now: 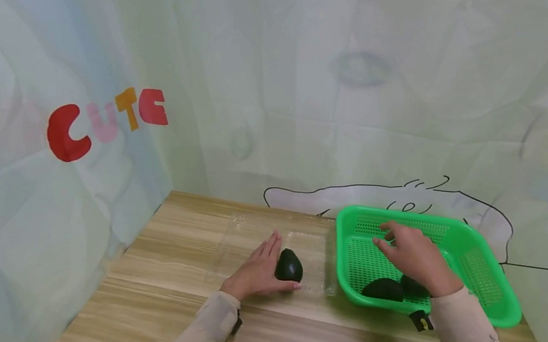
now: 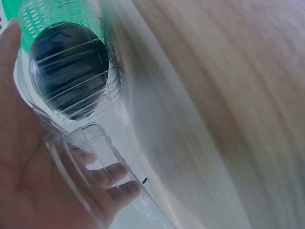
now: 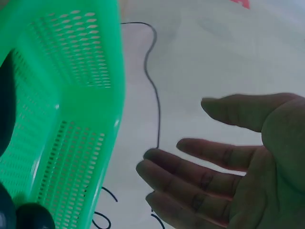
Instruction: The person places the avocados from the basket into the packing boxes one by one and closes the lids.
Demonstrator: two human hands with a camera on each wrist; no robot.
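Note:
A dark green avocado (image 1: 289, 266) sits in a clear plastic container (image 1: 240, 240) on the table. My left hand (image 1: 257, 273) lies against the container beside it, fingers straight and thumb spread along the near side. Through the clear wall in the left wrist view, the avocado (image 2: 71, 71) shows ahead of the palm. Over the green basket (image 1: 338, 257) is my right hand (image 1: 413, 257), holding nothing, its fingers loosely extended. Beneath it lie dark avocados (image 1: 383, 289), partly hidden by the hand and the basket's near rim.
The wooden table (image 1: 138, 291) ends at a printed curtain (image 1: 274, 81) at the back and a side curtain on the left. The basket stands right of the container, close to the back curtain, with its perforated walls rising above the table.

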